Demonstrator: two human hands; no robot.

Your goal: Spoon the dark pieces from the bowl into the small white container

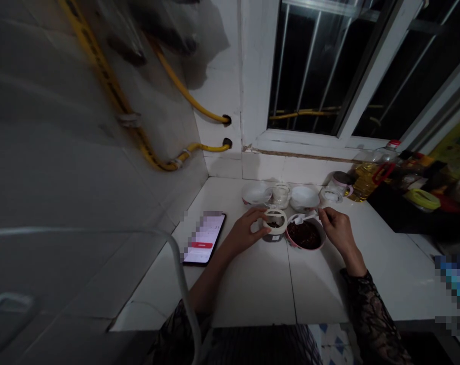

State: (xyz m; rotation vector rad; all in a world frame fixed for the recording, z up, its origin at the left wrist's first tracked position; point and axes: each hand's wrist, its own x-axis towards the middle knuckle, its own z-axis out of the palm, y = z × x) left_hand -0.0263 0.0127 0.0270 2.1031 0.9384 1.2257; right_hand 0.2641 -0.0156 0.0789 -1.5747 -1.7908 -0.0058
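Observation:
My left hand (245, 230) is wrapped round a small white-rimmed jar (274, 226) with dark contents, on the white counter (260, 284). Just right of the jar stands a pink-rimmed bowl (305, 234) of dark red paste. My right hand (337, 228) is pinched on the handle of a small white spoon (302, 219) that reaches over the bowl's far rim. Behind them sit two white lids or dishes, one on the left (256, 194) and one on the right (304, 197), and between them a small clear jar (281, 194).
A phone (204, 238) with a lit screen lies left of my left hand. An oil bottle (369, 175), a lidded cup (342, 182) and several packets crowd the back right by a dark stove (408, 215). Yellow gas hoses (112, 91) run along the left wall; a barred window (329, 66) is behind.

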